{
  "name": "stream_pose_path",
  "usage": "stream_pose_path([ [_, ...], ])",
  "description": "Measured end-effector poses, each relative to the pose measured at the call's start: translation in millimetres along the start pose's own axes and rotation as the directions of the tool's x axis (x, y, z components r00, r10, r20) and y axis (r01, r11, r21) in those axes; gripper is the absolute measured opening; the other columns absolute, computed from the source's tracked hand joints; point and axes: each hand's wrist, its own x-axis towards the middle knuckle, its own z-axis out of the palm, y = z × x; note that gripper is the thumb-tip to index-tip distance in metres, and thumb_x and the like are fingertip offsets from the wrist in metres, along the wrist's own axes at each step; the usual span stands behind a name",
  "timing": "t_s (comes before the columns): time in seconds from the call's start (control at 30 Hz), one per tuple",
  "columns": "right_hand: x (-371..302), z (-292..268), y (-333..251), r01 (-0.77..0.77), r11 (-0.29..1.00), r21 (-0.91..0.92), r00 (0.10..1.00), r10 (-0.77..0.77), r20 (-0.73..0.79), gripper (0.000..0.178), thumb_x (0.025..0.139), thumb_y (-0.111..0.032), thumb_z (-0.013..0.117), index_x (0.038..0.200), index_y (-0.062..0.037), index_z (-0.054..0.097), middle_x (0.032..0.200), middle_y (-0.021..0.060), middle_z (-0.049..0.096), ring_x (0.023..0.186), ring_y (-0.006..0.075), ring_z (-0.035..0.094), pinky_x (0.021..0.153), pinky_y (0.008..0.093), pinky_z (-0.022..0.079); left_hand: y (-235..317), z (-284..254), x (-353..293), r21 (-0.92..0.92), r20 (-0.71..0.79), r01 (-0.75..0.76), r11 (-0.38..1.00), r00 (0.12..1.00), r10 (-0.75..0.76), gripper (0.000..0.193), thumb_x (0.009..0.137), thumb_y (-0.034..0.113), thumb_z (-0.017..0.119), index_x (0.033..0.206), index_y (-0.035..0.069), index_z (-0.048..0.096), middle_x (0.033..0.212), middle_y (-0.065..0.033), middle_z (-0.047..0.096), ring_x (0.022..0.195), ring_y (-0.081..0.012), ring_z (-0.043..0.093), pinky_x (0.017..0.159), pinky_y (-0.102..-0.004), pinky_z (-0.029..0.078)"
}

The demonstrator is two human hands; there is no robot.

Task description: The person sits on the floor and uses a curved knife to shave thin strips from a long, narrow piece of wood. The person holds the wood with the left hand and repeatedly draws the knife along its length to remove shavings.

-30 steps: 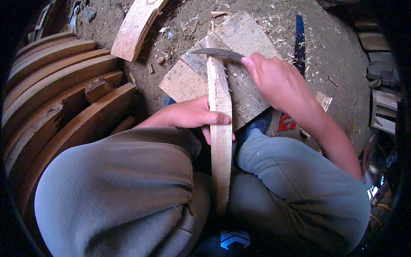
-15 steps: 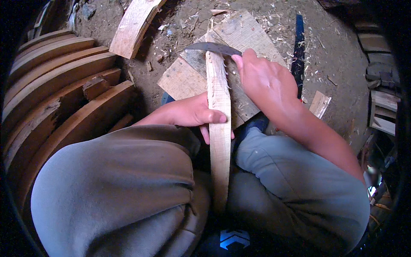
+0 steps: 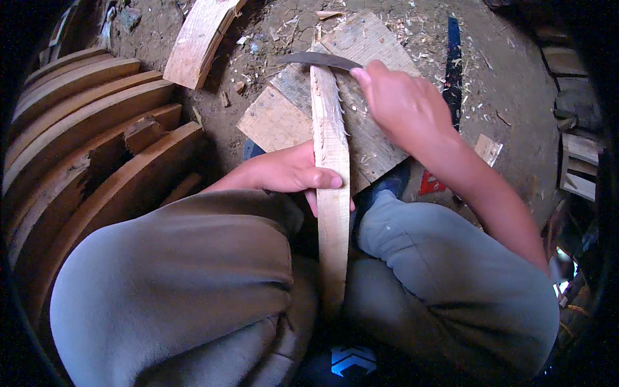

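Note:
Between my knees stands a long pale wooden strip [image 3: 333, 213], its far end resting over a board on the ground. My left hand [image 3: 304, 175] grips it around its middle, with the thumb across the upper face. In my closed right hand [image 3: 407, 106] is a knife with a dark curved blade [image 3: 322, 60]; the handle is hidden in the fist. The blade lies across the strip near its far end. Rough, raised slivers show along the strip's right edge just below the blade.
Beneath the strip are crossed wooden boards [image 3: 274, 119]. Curved timber pieces [image 3: 97, 138] are stacked at the left, and another curved piece [image 3: 196, 48] lies at the far left. A dark flat bar [image 3: 453, 71] lies on the right among scattered shavings. Loose wood [image 3: 580, 155] is at the far right.
My right hand and the knife have moved a little farther away along the strip, toward its far end. My left hand keeps its hold. A red thing shows by my right foot.

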Motion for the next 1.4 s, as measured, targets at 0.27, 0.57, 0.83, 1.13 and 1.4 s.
stream_pose_path([
  [0.27,-20.1,-26.2,5.6,-0.079,0.996,0.046,0.972,0.067,0.224,0.046,0.101,-0.037,0.04,0.087,0.0004,0.063,0.076,0.0268,0.065,0.073,0.0426,0.066,0.066,0.0511,0.053,-8.4,-6.1,2.8,0.021,0.031,-0.041,0.999,0.999,0.041,0.038,0.089,0.029,0.062,0.109,-0.003,0.059,0.097,-0.0157,0.07,0.084,-0.0264,0.071,0.061,-0.0345,0.06],
  [0.57,-28.0,-35.1,1.7,0.012,0.998,0.054,0.988,-0.02,0.156,0.04,0.1,-0.031,0.044,0.082,0.0,0.062,0.072,0.0238,0.064,0.068,0.0404,0.066,0.061,0.049,0.053,-5.1,-3.5,2.4,0.04,-0.003,-0.035,0.999,0.999,0.035,0.04,0.087,0.032,0.064,0.108,-0.002,0.058,0.096,-0.0154,0.07,0.084,-0.0262,0.071,0.057,-0.0345,0.059],
  [0.83,-33.3,-37.2,-4.3,0.081,0.991,-0.108,0.996,-0.076,0.053,0.037,0.1,-0.03,0.047,0.078,-0.0034,0.06,0.064,0.017,0.063,0.059,0.0317,0.067,0.052,0.0406,0.053,2.7,-2.9,5.2,0.066,0.027,0.01,0.998,1.0,-0.012,0.043,0.087,0.033,0.064,0.111,-0.002,0.056,0.097,-0.0151,0.07,0.085,-0.026,0.071,0.057,-0.0347,0.059],
  [1.13,-31.9,-18.0,-14.6,-0.062,0.991,-0.118,0.993,0.072,0.088,0.038,0.101,-0.034,0.044,0.085,-0.0015,0.057,0.063,0.0192,0.064,0.058,0.0355,0.067,0.048,0.0452,0.052,1.7,-1.6,1.3,0.038,-0.02,0.024,0.999,1.0,-0.023,0.048,0.083,0.036,0.066,0.111,-0.002,0.055,0.097,-0.016,0.07,0.085,-0.0269,0.071,0.057,-0.0347,0.06],
  [1.4,-25.3,-5.6,-13.3,-0.072,0.986,-0.149,0.997,0.074,0.005,0.037,0.1,-0.035,0.046,0.082,-0.0065,0.06,0.062,0.0138,0.066,0.057,0.0275,0.069,0.045,0.0392,0.055,0.2,-2.4,6.2,0.047,-0.011,0.001,0.999,1.0,0.0,0.052,0.082,0.039,0.068,0.11,-0.003,0.055,0.096,-0.0168,0.07,0.085,-0.0275,0.071,0.058,-0.0346,0.06],
])
